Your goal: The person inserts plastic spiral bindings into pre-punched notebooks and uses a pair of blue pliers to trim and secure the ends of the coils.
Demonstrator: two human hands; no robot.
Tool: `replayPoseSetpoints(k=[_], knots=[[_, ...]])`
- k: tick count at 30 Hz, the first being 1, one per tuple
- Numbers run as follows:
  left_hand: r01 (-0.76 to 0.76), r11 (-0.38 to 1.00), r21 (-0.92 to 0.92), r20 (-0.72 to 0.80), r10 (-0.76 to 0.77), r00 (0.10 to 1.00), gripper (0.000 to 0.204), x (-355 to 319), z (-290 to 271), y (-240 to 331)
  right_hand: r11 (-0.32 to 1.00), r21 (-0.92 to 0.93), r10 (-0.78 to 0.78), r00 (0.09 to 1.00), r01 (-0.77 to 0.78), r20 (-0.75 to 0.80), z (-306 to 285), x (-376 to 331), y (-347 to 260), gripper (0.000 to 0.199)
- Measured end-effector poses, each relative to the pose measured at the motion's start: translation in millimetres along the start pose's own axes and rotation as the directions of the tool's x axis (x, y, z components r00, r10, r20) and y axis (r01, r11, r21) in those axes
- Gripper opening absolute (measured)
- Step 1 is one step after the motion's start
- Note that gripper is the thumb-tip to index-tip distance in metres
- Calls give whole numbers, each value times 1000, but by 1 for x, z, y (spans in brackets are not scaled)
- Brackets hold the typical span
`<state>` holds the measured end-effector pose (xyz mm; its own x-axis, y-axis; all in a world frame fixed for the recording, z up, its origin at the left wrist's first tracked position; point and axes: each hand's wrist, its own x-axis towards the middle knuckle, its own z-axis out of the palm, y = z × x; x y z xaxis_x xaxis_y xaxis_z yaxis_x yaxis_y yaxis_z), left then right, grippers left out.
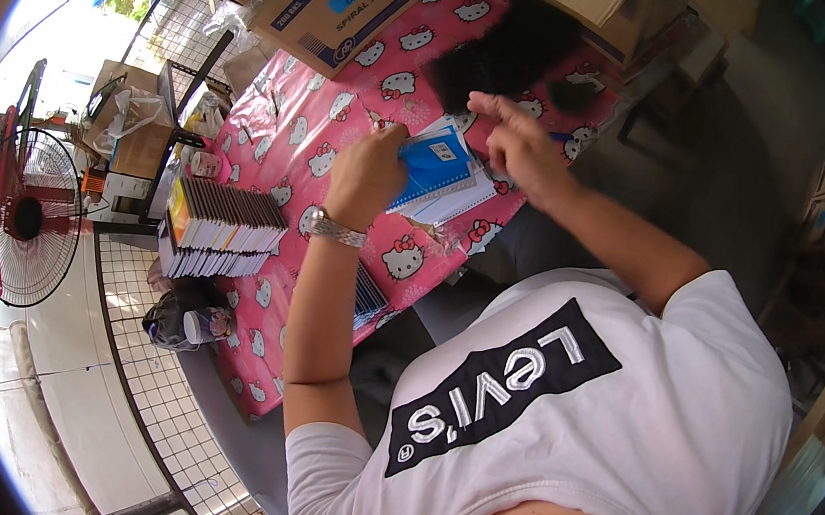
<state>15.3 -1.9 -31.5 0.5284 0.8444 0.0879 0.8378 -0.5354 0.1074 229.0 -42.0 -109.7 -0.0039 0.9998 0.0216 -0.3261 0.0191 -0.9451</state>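
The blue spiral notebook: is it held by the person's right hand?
No. The left hand grips the blue spiral notebook over the pink tablecloth, while the right hand is raised beside it with a finger extended.

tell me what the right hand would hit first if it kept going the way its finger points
Likely the black fuzzy bundle on the pink tablecloth; the right hand points toward it, though depth is unclear.

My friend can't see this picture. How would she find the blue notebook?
Look at the pink cartoon-cat tablecloth. Near its right edge, the left hand, with a metal wristwatch, grips the blue notebook. It tops a small white pile, unlike the big notebook stack on the left.
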Motion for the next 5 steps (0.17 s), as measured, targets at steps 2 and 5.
replayPoseSetpoints(k=[2, 5], knots=[[90, 996, 13, 67, -91, 994, 30, 3, 0, 12, 946, -298, -94, 989, 125, 117, 17, -23, 8, 64], [60, 998, 21, -2, -60, 998, 28, 4, 10, 17, 915, -319, -162, 949, 247, 269, 47, -24, 39, 83]])
